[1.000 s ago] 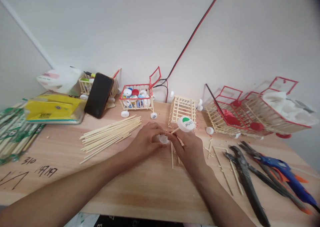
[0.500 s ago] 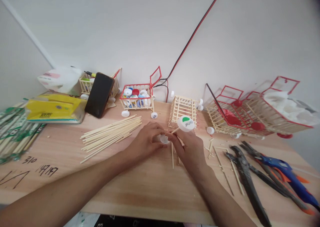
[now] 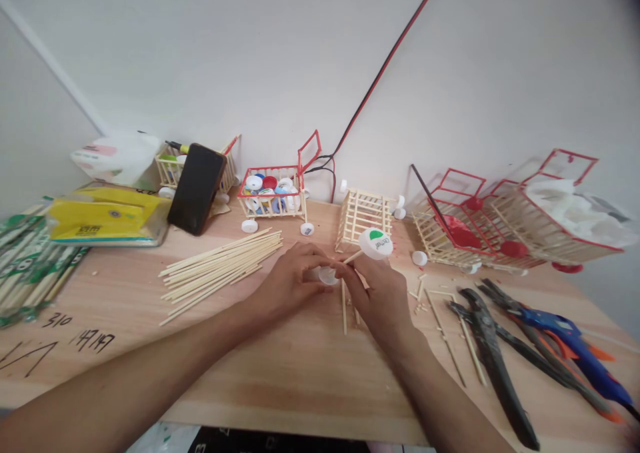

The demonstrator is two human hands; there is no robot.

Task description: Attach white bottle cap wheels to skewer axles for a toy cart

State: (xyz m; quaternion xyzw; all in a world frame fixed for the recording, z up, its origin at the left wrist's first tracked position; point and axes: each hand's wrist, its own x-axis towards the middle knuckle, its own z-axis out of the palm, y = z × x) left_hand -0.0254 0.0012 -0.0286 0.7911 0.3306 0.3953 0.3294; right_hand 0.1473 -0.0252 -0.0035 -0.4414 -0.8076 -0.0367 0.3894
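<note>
Between the fingers of my left hand (image 3: pixel 295 273) is a white bottle cap (image 3: pixel 329 276), its hollow side facing me. My right hand (image 3: pixel 383 293) pinches a thin wooden stick (image 3: pixel 354 256). At the stick's far end sits another white cap (image 3: pixel 376 243) with a green mark and lettering. The stick's near end meets the left cap, but my fingers hide the exact contact. Just behind my hands stands a small stick-built cart (image 3: pixel 365 216) with white cap wheels.
Loose sticks (image 3: pixel 223 266) lie left of my hands. Behind them are a cart full of caps (image 3: pixel 273 196) and a phone (image 3: pixel 197 188). Red-trimmed carts (image 3: pixel 450 230) stand at right, near cutting pliers (image 3: pixel 493 360) and a blue glue gun (image 3: pixel 565 333). Packaged sticks (image 3: pixel 30 260) lie far left.
The cap on the stick has turned slightly and shifted a little to the right. Both hands stay nearly in place, and the whole view has moved slightly.
</note>
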